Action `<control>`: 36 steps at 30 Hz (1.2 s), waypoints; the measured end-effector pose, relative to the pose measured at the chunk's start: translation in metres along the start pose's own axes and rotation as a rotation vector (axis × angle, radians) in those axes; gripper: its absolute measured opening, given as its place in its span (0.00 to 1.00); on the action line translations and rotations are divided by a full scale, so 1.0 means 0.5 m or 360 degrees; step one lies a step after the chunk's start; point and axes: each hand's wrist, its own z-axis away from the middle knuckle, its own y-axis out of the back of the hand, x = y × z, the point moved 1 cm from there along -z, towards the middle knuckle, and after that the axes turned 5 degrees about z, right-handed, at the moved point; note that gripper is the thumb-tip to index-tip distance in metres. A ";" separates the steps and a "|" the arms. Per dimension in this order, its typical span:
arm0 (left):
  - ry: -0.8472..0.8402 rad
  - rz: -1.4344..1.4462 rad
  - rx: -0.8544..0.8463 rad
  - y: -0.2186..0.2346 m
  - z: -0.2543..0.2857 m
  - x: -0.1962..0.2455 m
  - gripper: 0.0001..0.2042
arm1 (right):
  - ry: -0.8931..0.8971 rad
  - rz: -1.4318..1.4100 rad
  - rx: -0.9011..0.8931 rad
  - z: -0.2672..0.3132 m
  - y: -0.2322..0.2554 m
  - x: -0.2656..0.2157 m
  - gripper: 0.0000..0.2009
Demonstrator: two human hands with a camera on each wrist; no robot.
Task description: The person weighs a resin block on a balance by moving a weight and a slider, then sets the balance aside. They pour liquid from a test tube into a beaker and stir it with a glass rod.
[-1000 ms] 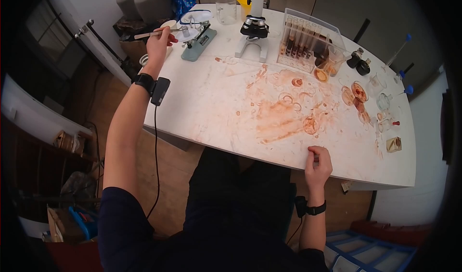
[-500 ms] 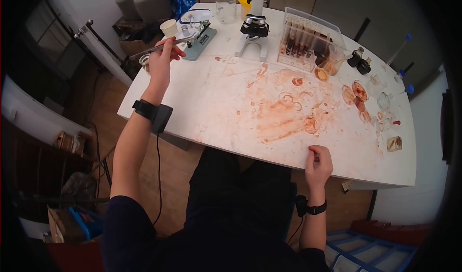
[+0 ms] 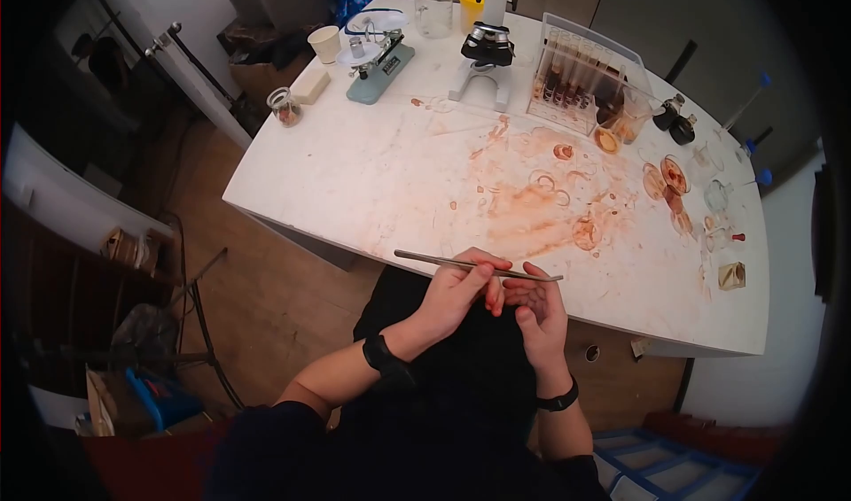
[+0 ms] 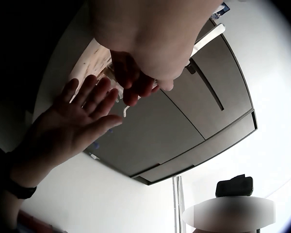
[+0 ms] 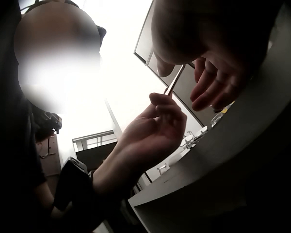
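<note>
The left hand (image 3: pixel 456 295) has come back from the balance (image 3: pixel 381 76) to the near edge of the bench (image 3: pixel 346 178), pinching the metal tweezers (image 3: pixel 427 258). The right hand (image 3: pixel 542 313) has opened its fingers under their right end; whether it touches them cannot be told. Farther off stand the balance and microscope (image 3: pixel 487 47).
</note>
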 end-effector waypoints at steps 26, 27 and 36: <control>-0.0249 -0.1364 0.0578 0.197 -0.069 0.179 0.09 | -0.0034 0.1000 0.1170 0.000 0.537 -0.116 0.13; -0.0258 -0.1393 0.0567 0.197 -0.069 0.175 0.09 | -0.0130 0.1083 0.1179 -0.009 0.548 -0.117 0.13; -0.0257 -0.1442 0.0513 0.199 -0.066 0.171 0.10 | -0.0222 0.2580 0.0872 -0.054 0.526 -0.096 0.14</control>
